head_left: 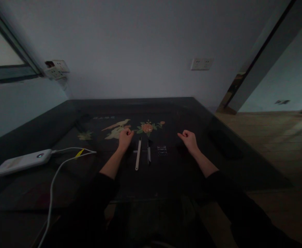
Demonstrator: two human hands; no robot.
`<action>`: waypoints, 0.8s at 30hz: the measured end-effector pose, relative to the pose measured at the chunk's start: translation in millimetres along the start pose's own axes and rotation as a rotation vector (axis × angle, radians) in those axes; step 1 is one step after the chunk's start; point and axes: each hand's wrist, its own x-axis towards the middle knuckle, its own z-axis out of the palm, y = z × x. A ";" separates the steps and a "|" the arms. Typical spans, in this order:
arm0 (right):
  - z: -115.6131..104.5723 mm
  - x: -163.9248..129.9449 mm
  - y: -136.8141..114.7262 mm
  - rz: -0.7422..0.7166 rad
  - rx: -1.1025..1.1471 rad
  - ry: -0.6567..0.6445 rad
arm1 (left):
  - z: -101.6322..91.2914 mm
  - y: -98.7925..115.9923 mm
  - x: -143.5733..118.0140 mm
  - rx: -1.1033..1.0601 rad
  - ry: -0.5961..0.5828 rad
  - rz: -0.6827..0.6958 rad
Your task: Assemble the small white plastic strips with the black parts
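My left hand [125,136] rests on the dark table [192,117] with its fingers curled into a loose fist, empty. My right hand [189,139] lies further right, also curled and holding nothing. Between them lie a long pale stick-like tool [138,153], a thinner dark pen-like tool [149,152] and a small shiny clear piece [162,150]. The pale tool is nearest my left hand, just to its right. Neither hand touches any of these.
A white power bank [21,162] lies at the table's left, with a white cable [53,182] running off the front edge. Painted bird and flower inlay [147,127] decorates the tabletop. Wall sockets [202,64] are behind; wooden floor [270,137] at right.
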 end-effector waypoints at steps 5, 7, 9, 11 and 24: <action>6.5 5.0 8.5 0.042 -0.050 0.076 | 4.2 -4.7 0.8 0.016 -0.002 -0.012; 11.2 7.6 8.4 0.063 -0.063 0.125 | 4.2 -4.5 1.2 0.026 -0.016 -0.014; 15.6 8.7 7.0 0.077 -0.071 0.165 | 4.2 -3.9 1.4 0.033 -0.026 -0.011; 18.4 7.6 4.7 0.070 -0.073 0.180 | 4.5 -3.1 1.4 0.038 -0.032 -0.002; 18.9 2.9 -10.3 -0.107 -0.029 -0.049 | 9.6 -3.1 1.6 0.066 -0.092 0.036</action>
